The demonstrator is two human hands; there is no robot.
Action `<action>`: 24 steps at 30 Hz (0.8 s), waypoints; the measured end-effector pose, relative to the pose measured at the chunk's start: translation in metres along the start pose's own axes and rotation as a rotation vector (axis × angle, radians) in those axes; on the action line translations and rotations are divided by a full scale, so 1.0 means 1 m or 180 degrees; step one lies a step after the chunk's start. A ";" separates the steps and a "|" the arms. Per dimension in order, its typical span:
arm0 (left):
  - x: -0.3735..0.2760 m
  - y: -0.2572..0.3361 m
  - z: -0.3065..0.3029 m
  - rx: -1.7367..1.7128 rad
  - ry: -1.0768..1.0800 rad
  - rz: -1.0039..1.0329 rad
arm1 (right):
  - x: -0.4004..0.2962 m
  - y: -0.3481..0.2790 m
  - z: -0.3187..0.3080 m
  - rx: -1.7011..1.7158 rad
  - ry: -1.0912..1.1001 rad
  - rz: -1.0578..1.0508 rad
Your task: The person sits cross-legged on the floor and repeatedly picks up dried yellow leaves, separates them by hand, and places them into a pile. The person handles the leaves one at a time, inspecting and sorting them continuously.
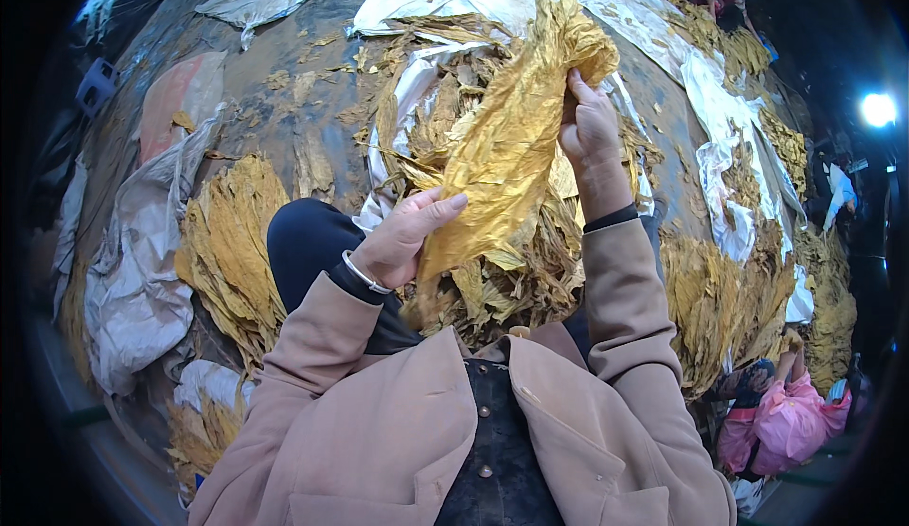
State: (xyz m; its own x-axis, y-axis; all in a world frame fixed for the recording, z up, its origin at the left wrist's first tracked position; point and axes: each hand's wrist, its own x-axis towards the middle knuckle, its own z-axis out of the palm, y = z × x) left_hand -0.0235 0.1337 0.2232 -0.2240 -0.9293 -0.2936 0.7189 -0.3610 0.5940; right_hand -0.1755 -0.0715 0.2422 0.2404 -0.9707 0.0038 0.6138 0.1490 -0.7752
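Note:
A large golden-yellow dried leaf [508,142], which looks like cured tobacco, is spread out between my two hands. My left hand [408,235] pinches its lower left edge, thumb on top. Higher up, my right hand [591,118] grips the leaf's crumpled upper end, with its fingers partly hidden behind it. Below the leaf, a heap of loose brown and yellow leaves [540,284] lies in front of my body, partly on white plastic sheeting [422,75]. The held leaf covers part of that heap.
Stacked yellow leaves [234,242] lie left of my knee, beside a crumpled white sack [145,277]. Another long leaf stack [717,299] is on the right. A person in pink [792,419] sits at lower right. A plastic stool [97,87] stands far left.

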 end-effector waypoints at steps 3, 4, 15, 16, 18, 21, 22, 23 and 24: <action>0.000 0.006 0.000 0.0357 -0.0101 0.0014 | -0.002 0.000 0.012 0.0076 -0.0180 -0.0086; 0.001 0.006 -0.004 0.0371 -0.0112 -0.0019 | 0.002 0.004 0.008 0.0154 -0.0312 -0.0075; 0.039 -0.022 -0.006 0.0794 0.0505 0.0558 | -0.051 0.025 -0.055 -0.0928 -0.0219 0.0936; 0.044 -0.025 -0.002 0.0843 0.0560 0.0559 | -0.067 0.029 -0.063 -0.1007 -0.0036 0.1053; 0.052 -0.031 0.008 0.0921 0.0583 0.0539 | -0.107 0.018 -0.055 -0.1014 0.0247 0.1015; 0.074 -0.049 0.035 0.1443 0.0194 0.0579 | -0.131 0.021 -0.094 -0.0537 -0.0222 0.0945; 0.076 -0.052 0.049 0.1721 0.0116 0.0591 | -0.138 0.013 -0.093 -0.0665 -0.0533 0.0783; 0.080 -0.058 0.052 0.2043 -0.0058 0.0578 | -0.145 0.003 -0.089 -0.0799 -0.0817 0.0631; 0.082 -0.063 0.069 0.2208 -0.0242 0.0637 | -0.152 -0.001 -0.090 -0.0492 -0.0616 0.0413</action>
State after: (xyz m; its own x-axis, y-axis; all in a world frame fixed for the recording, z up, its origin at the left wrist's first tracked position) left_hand -0.1331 0.0749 0.2134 -0.1950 -0.9765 -0.0918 0.1737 -0.1265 0.9766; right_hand -0.2806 0.0591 0.1852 0.4577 -0.8891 0.0071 0.4500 0.2248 -0.8643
